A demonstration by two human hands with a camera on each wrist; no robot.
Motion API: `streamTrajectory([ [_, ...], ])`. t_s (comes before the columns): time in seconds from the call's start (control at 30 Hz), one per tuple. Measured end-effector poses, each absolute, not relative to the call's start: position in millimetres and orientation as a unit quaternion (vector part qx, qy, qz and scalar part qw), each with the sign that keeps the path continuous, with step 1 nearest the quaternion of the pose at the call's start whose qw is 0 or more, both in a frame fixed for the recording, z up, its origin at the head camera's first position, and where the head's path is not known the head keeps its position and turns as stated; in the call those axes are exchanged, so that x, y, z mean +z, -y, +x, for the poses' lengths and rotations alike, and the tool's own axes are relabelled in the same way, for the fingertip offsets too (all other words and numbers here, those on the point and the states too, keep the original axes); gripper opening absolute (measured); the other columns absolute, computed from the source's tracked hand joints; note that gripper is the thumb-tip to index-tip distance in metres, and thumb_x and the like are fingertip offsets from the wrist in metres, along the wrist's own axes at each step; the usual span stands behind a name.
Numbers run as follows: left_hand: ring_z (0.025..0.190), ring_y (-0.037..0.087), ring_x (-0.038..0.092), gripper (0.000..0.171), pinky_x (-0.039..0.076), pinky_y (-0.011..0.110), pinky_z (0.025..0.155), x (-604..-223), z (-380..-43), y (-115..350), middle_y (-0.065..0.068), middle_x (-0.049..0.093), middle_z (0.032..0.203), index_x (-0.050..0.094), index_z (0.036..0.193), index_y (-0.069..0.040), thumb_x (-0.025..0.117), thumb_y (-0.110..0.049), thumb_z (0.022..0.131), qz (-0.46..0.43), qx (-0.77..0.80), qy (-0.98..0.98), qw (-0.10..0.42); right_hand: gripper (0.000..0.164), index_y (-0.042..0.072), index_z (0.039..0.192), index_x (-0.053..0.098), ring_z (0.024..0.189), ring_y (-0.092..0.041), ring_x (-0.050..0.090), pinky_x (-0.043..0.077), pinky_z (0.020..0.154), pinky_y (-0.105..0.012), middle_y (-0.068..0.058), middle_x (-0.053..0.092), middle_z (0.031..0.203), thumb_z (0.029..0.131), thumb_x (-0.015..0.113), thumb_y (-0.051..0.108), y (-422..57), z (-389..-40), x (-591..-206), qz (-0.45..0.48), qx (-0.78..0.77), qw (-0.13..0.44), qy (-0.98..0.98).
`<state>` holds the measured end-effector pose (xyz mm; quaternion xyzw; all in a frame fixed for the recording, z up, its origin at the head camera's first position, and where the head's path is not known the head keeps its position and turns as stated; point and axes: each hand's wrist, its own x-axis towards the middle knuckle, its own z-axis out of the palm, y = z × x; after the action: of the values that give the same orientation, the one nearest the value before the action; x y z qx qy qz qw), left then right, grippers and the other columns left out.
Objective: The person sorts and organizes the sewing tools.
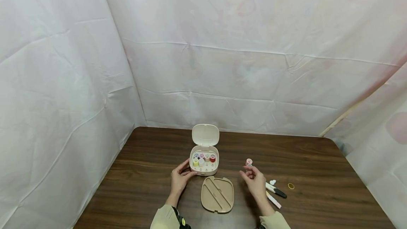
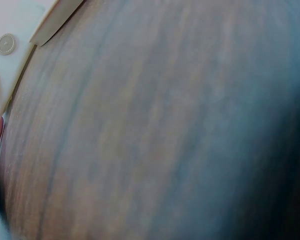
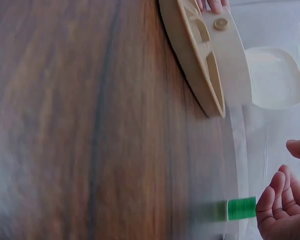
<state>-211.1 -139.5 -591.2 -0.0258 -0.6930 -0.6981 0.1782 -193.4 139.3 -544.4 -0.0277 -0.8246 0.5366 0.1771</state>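
A cream sewing box (image 1: 204,173) stands with its lid (image 1: 205,134) raised. Inside it, several thread spools sit on pegs, among them a yellow spool (image 1: 195,162), a white spool (image 1: 201,162) and a red spool (image 1: 212,158). My left hand (image 1: 179,180) holds the box's front left corner, thumb along the front and fingers at the side. To the right, my right hand (image 1: 255,183) hovers by a pink spool (image 1: 249,161), thumb apart from the loosely bent fingers. A green spool (image 3: 241,208) shows beside those fingers in the right wrist view.
A beige divided tray (image 1: 217,195) lies on the brown table (image 1: 159,147) between my hands, just before the box. Right of my right hand are a black-and-white tool (image 1: 276,190), a pale stick (image 1: 274,200), small white pieces (image 1: 272,182) and a yellow ring (image 1: 290,186).
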Motion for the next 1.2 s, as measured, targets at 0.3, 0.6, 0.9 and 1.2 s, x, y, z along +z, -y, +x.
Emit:
streamTrajectory([
  [0.3, 0.093, 0.039, 0.056, 0.057, 0.053, 0.037, 0.07, -592.7, -211.9, 140.0, 0.024, 0.058, 0.107, 0.056, 0.115, 0.006, 0.075, 0.007, 0.061, -0.023, -0.694, 0.697, 0.18, 0.026, -0.005, 0.092, 0.062, 0.048, -0.001, 0.045, 0.038, 0.04, -0.016, -0.007, 0.056, 0.061, 0.072, 0.072, 0.009, -153.2, -202.1, -547.1, -0.097, 0.539, 0.17, 0.819],
  [0.6, 0.095, 0.047, 0.051, 0.056, 0.048, 0.051, 0.073, -572.5, -203.9, 137.4, 0.033, 0.054, 0.107, 0.051, 0.116, 0.013, 0.071, 0.014, 0.064, -0.03, -0.702, 0.693, 0.162, 0.034, -0.007, 0.096, 0.059, 0.045, 0.002, 0.043, 0.036, 0.041, -0.017, -0.006, 0.058, 0.06, 0.071, 0.074, 0.01, -161.4, -210.7, -552.4, -0.119, 0.535, 0.142, 0.824],
  [0.9, 0.094, 0.047, 0.051, 0.056, 0.049, 0.049, 0.073, -570.4, -203.1, 136.9, 0.033, 0.054, 0.107, 0.051, 0.115, 0.014, 0.072, 0.013, 0.064, -0.033, -0.699, 0.695, 0.164, 0.034, -0.006, 0.092, 0.059, 0.046, -0.003, 0.044, 0.036, 0.045, -0.02, -0.001, 0.056, 0.056, 0.069, 0.076, 0.012, -165.8, -217.1, -553.2, -0.12, 0.511, 0.128, 0.842],
  [1.2, 0.093, 0.039, 0.055, 0.057, 0.054, 0.03, 0.069, -588.1, -209.9, 139.6, 0.026, 0.058, 0.104, 0.055, 0.115, 0.007, 0.075, 0.006, 0.061, -0.021, -0.696, 0.697, 0.171, 0.031, -0.005, 0.089, 0.06, 0.05, -0.007, 0.045, 0.035, 0.048, -0.022, 0.001, 0.055, 0.055, 0.066, 0.076, 0.009, -167.5, -221.1, -556.8, -0.121, 0.494, 0.121, 0.852],
])
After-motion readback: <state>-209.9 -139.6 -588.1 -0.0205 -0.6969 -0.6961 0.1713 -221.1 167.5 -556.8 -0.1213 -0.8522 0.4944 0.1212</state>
